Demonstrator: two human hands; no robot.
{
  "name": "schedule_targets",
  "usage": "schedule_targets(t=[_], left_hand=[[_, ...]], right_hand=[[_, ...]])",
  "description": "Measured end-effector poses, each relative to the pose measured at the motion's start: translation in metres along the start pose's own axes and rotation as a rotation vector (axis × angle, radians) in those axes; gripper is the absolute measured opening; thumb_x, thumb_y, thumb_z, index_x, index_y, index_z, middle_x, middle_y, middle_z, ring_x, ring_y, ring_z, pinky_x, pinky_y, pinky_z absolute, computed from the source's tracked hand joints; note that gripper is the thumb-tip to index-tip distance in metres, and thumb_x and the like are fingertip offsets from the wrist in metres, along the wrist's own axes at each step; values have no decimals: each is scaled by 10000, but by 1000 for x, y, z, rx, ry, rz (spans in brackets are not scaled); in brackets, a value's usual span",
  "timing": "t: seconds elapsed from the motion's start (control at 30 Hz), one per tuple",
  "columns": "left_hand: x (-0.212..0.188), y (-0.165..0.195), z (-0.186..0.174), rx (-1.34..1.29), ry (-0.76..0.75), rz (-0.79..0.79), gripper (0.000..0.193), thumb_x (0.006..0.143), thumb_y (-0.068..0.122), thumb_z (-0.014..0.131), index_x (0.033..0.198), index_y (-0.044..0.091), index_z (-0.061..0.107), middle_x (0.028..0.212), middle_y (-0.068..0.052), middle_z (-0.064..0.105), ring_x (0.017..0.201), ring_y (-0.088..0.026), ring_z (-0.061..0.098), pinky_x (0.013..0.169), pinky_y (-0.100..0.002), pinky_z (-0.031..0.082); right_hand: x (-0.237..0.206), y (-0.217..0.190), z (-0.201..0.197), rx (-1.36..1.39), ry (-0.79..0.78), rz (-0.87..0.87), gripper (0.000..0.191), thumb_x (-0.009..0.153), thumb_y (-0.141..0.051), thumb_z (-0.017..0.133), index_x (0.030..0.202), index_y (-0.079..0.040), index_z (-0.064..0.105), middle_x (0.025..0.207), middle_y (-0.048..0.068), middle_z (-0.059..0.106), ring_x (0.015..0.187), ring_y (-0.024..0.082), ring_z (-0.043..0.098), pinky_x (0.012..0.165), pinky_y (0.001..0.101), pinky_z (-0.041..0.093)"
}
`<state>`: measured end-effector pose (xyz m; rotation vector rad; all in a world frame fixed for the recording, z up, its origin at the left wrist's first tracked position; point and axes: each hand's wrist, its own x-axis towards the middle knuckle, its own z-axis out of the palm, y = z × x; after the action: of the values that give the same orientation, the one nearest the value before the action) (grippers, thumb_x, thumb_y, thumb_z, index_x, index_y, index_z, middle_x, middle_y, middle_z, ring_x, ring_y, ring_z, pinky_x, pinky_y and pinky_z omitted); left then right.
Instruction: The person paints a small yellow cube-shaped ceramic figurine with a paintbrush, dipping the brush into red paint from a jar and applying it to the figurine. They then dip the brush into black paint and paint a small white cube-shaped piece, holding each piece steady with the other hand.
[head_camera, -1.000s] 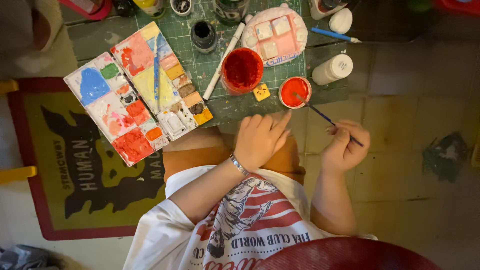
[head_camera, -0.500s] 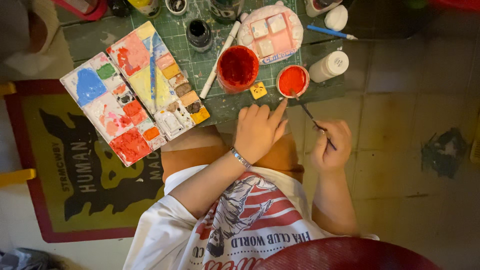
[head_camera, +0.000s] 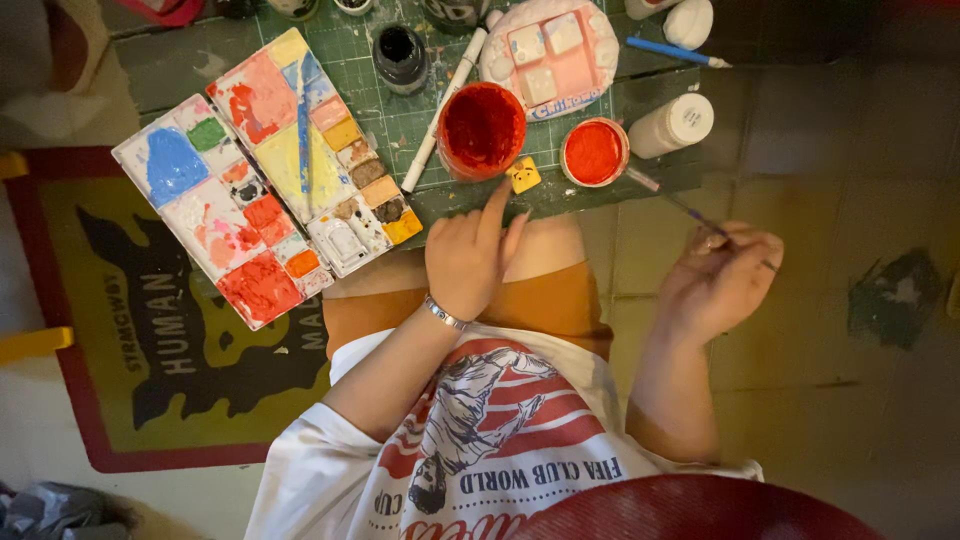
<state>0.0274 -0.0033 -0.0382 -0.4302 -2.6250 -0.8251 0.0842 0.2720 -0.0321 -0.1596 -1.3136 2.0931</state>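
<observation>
My left hand (head_camera: 468, 262), a bracelet on its wrist, rests on my knee with its fingers stretched out. The index fingertip is close to a small yellow square piece (head_camera: 523, 175) and to the base of a red paint cup (head_camera: 482, 130). It holds nothing. My right hand (head_camera: 718, 282) hovers over the tiled floor to the right and pinches a thin paintbrush (head_camera: 680, 205). The brush tip points at a small round lid of red paint (head_camera: 593, 152) without touching it.
A green cutting mat (head_camera: 395, 120) carries an open paint palette (head_camera: 262, 175) with a blue brush lying on it. It also carries a white marker (head_camera: 440, 115), a black ink jar (head_camera: 400, 55), a pink-and-white painted piece (head_camera: 550, 50), a white bottle (head_camera: 672, 125) and a blue pen (head_camera: 675, 52). A printed rug (head_camera: 150, 340) lies at the left.
My left hand has reached forward, its index finger now near the yellow piece. My right hand has drawn the brush back to the right, away from the red lid.
</observation>
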Motion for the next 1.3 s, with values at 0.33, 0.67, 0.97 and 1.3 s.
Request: schedule_targets(t=[0.33,0.67,0.97,1.3], left_hand=[[16,0,10,39,-19,-32,515,905,404,818,1272,89,643,652,-40,537,584,-237,561,555,-404,420],[8,-14,-4,-3,-16,48,439,901,344,819,1238,110,663,663,-41,547,594,-234,566,565,-393,447],[-2,-23,-10,-142,-102,75,547,919,330,795,1363,59,625,733,-26,547,670,-221,573,633,-394,452],[0,-23,-7,-64,-69,137,489,922,334,809,1334,108,671,702,10,475,641,-172,527,597,-362,404]], right_hand=[[-27,1,19,-156,-16,-54,300,1104,-336,564,966,-81,483,899,113,579,830,227,555,764,372,499],[-27,11,54,5,-141,89,212,1056,-156,679,1118,-135,478,790,3,474,690,93,420,627,261,343],[-60,29,32,-320,-90,-233,220,1094,-240,652,1071,-46,553,912,142,606,814,254,555,793,416,501],[-77,41,50,-519,-69,-467,357,1072,-371,616,1020,-42,488,814,138,572,665,232,511,605,369,464]])
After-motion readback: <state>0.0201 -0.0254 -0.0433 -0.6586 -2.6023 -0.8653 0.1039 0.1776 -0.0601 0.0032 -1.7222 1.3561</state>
